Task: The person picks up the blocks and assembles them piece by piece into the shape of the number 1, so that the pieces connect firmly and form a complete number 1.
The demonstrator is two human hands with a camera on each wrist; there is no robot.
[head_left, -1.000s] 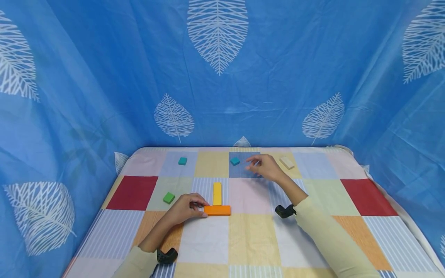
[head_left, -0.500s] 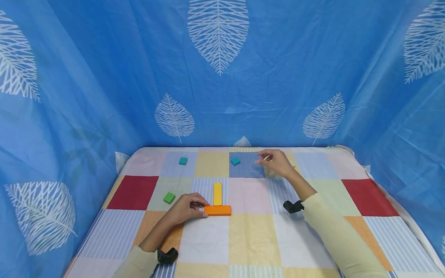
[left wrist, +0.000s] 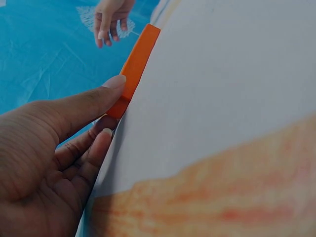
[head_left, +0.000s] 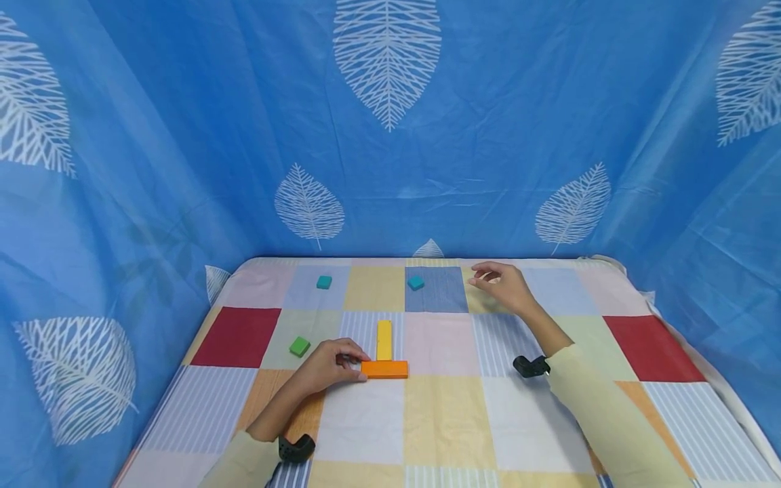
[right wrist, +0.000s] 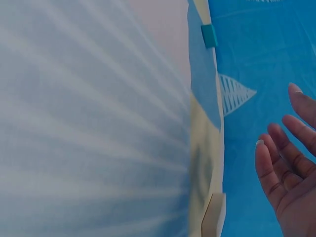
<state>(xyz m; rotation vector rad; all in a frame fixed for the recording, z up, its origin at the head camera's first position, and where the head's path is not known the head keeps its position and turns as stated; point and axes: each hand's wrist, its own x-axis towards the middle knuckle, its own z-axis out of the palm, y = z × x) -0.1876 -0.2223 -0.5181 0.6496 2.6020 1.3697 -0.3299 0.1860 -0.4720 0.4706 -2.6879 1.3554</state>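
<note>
My left hand (head_left: 326,368) pinches the left end of an orange block (head_left: 388,369) between thumb and fingers; the block lies on the patchwork cloth. In the left wrist view the thumb presses on one face of it. A yellow block (head_left: 384,339) stretches away from the orange block's far side, the two looking like an upside-down T. Over the far right of the cloth hovers my right hand (head_left: 503,286), fingers loosely bent and holding nothing. The right wrist view shows a cream block (right wrist: 214,217) near that hand; in the head view the hand covers it.
Two teal blocks, one at the far left (head_left: 324,282) and one at the far middle (head_left: 416,282), lie on the patchwork cloth (head_left: 448,407). A green block (head_left: 299,346) sits just beyond the left wrist. Blue leaf-print curtain (head_left: 427,169) encloses the back and sides.
My right hand has moved right, from beside the middle teal block to over the cream block, which it now hides in the head view. The left hand and orange block have stayed put.
</note>
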